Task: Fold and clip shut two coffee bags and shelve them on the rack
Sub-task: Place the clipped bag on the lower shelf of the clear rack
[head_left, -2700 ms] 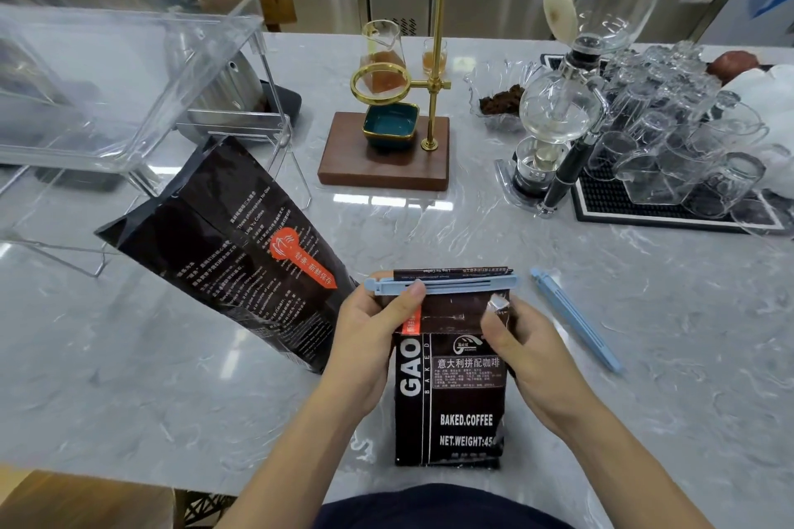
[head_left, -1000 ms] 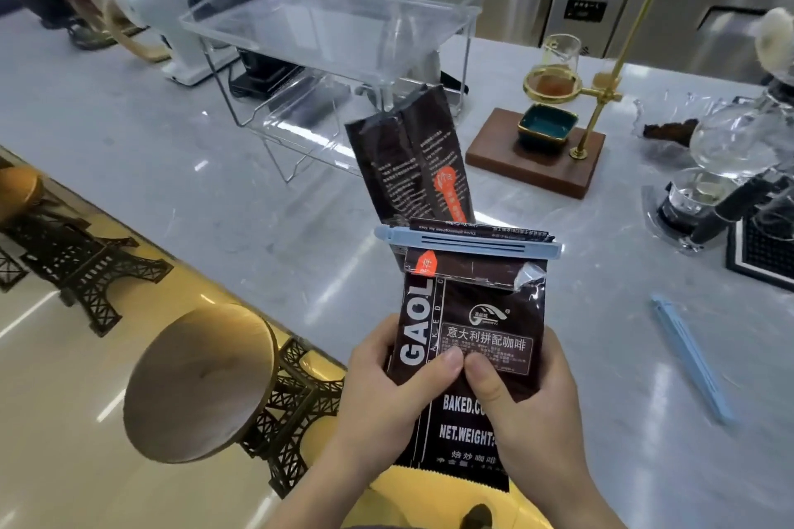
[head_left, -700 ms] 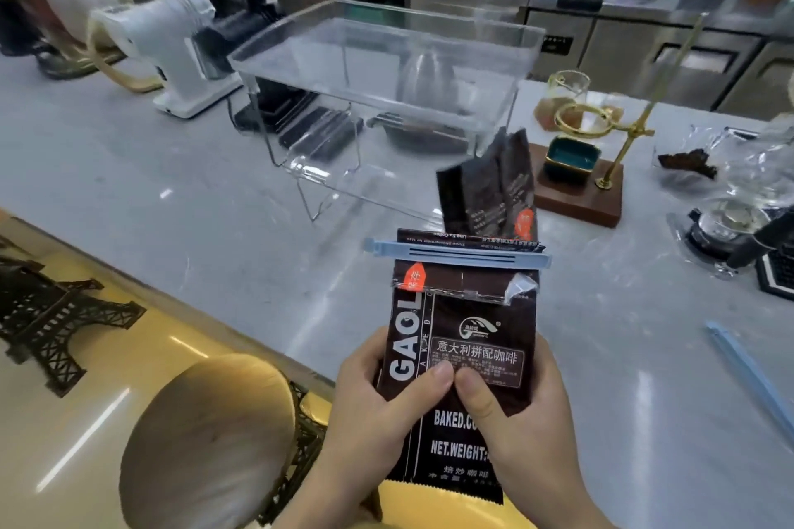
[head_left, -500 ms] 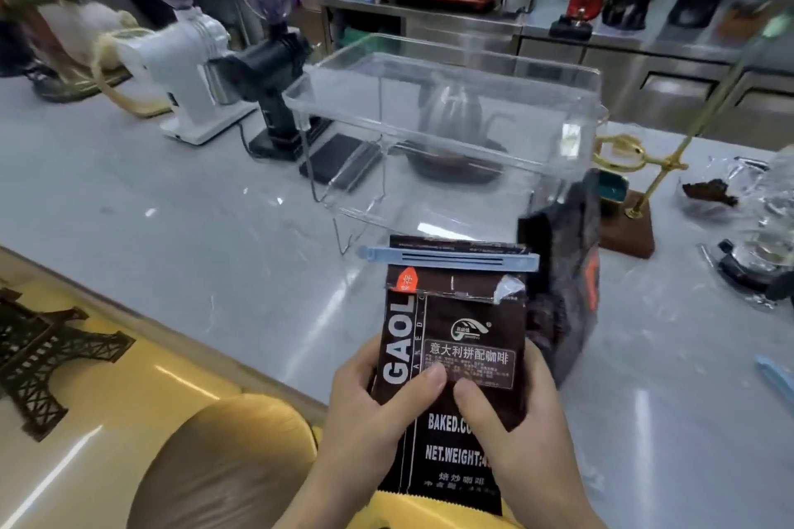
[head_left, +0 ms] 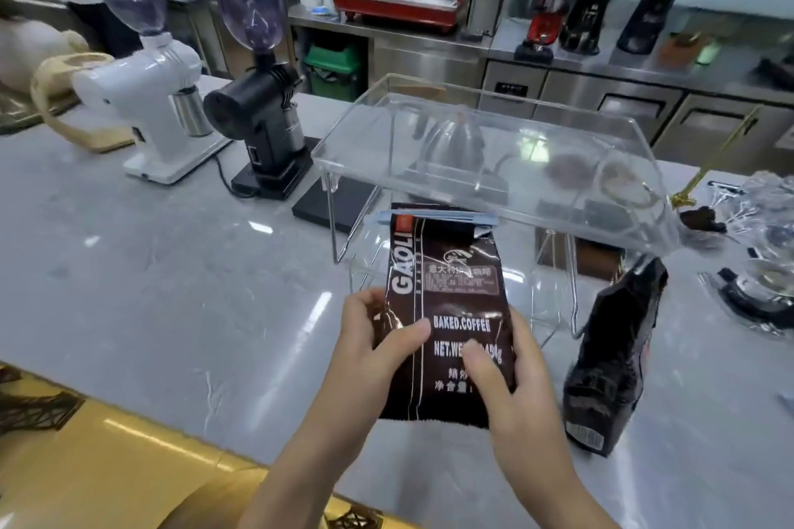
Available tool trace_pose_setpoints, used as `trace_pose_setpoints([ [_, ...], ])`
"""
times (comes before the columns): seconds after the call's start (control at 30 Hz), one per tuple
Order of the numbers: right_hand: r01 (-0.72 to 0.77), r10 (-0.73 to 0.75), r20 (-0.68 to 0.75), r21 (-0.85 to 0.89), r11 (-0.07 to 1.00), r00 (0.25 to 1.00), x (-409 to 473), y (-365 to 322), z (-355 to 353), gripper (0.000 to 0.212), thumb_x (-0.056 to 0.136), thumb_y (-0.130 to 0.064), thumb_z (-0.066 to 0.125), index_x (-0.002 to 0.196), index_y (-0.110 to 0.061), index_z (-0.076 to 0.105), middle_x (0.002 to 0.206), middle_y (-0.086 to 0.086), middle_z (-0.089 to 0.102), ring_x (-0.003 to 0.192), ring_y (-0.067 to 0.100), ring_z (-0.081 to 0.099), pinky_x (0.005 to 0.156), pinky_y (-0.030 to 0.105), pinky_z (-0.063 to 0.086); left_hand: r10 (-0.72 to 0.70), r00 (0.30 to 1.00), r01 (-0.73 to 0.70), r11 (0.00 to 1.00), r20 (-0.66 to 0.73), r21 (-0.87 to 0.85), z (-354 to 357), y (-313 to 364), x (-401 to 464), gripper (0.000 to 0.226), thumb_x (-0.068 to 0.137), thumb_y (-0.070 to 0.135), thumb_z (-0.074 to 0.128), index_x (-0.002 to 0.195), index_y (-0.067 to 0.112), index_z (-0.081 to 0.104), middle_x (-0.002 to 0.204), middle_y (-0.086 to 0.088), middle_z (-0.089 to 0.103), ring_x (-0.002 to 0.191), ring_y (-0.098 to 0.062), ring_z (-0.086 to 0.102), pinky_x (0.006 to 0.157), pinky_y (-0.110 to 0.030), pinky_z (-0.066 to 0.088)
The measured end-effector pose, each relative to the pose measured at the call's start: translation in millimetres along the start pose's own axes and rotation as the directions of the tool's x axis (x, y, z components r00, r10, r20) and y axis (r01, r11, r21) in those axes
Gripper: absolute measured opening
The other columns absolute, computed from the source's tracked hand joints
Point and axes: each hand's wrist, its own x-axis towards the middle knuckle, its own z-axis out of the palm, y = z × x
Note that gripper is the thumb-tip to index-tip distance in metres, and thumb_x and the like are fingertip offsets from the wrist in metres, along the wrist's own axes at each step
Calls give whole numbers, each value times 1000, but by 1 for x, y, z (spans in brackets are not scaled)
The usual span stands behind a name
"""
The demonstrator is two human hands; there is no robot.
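Both my hands hold a dark brown coffee bag [head_left: 447, 292] upright above the counter. My left hand [head_left: 378, 350] grips its lower left side and my right hand [head_left: 511, 382] grips its lower right side, thumbs on the printed front. A light blue clip [head_left: 436, 218] runs across the bag's folded top. The bag's top is level with the front lower edge of the clear acrylic rack [head_left: 485, 168], just in front of it. A second dark coffee bag [head_left: 614, 361] stands on the counter to the right, its top unclipped.
A white grinder [head_left: 146, 99] and a black grinder [head_left: 262, 112] stand at the back left of the grey marble counter [head_left: 150, 292]. Glassware [head_left: 769, 253] sits at the right edge. A kettle [head_left: 451, 142] shows through the rack. Stools are below the counter's near edge.
The clipped bag has been lifted off the counter and carried left and forward to the rack's front. My hands have slid down to its lower half. The view has swung left.
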Motion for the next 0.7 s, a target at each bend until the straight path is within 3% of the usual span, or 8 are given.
trace_pose_setpoints([
  [0.17,-6,6,-32,-6,1000,999,39,-5,10,36,96,-25,60,131,-27,54,119,-6,72,109,9,68,88,25,56,89,996,-92,987,25,130,3,10,35,47,79,26,72,123,30,55,110,11,76,98,-7,74,71,-19,58],
  [0.27,-45,44,-62,-15,999,997,61,-3,14,33,98,-18,58,130,-28,54,113,-13,73,103,0,69,81,16,55,121,992,-125,969,32,211,5,16,58,33,88,19,68,113,38,63,108,11,77,97,-6,74,77,-24,58],
  [0.37,-93,91,-79,-27,995,993,82,-5,18,31,98,-24,57,127,-32,54,110,-16,73,96,-6,68,76,14,52,141,989,-146,951,36,272,7,25,80,28,86,20,66,107,38,68,105,7,78,97,-12,75,82,-31,58],
  [0.47,-129,124,-80,-66,989,989,103,-7,21,22,98,-29,57,118,-37,54,111,-15,70,98,-1,67,80,20,50,148,989,-149,933,28,327,11,34,101,30,83,25,66,111,36,67,103,7,78,97,-13,74,84,-36,58],
  [0.57,-171,156,-99,-163,972,983,121,-8,24,17,95,-38,56,109,-29,54,108,-8,67,97,7,64,72,22,45,145,989,-116,900,-37,419,15,38,122,28,76,36,68,104,30,67,106,-2,75,106,-23,69,95,-48,55],
  [0.7,-151,124,-132,-220,964,984,137,-11,27,7,93,-34,57,90,-32,63,92,-8,70,84,20,64,68,23,47,222,975,-180,830,-17,528,18,41,139,37,76,35,66,112,30,70,104,13,76,102,-11,70,89,-33,55],
])
